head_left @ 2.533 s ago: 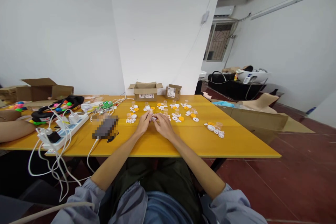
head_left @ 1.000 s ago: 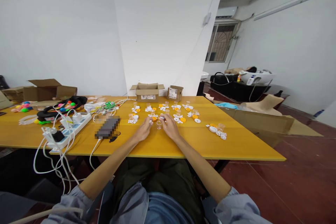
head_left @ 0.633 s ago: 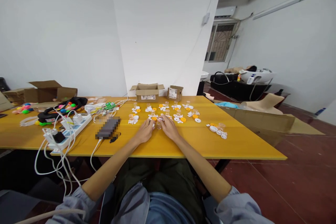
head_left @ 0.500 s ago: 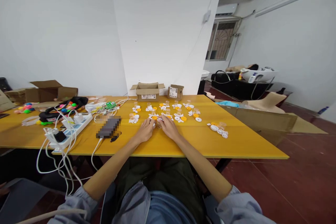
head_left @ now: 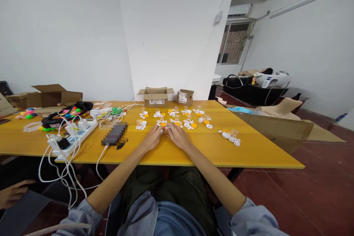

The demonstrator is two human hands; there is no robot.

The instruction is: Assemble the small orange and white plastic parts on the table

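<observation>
My left hand (head_left: 152, 138) and my right hand (head_left: 177, 136) meet low over the middle of the yellow table (head_left: 190, 153). The fingers of both are bent and closed, fingertips almost touching. Something small and white shows at the fingertips, too small to name. Just beyond lie small groups of parts: white perforated discs (head_left: 140, 127), yellow rings (head_left: 194, 125), white round lids (head_left: 209, 126) and clear cups (head_left: 188, 117). One more such group, with a white lid (head_left: 225, 135) and a clear cup (head_left: 234, 132), lies apart on the right.
A power strip (head_left: 80, 135) with trailing white cables and a dark, blurred-out device (head_left: 114, 135) occupy the left. Two cardboard boxes (head_left: 155, 97) stand against the wall. Another person's hand (head_left: 16, 193) shows at lower left. A large carton (head_left: 276, 132) stands beyond the table's right edge.
My fingertips have shifted slightly and drawn closer together over the same spot. At lower left, the other person's hand has come further into view.
</observation>
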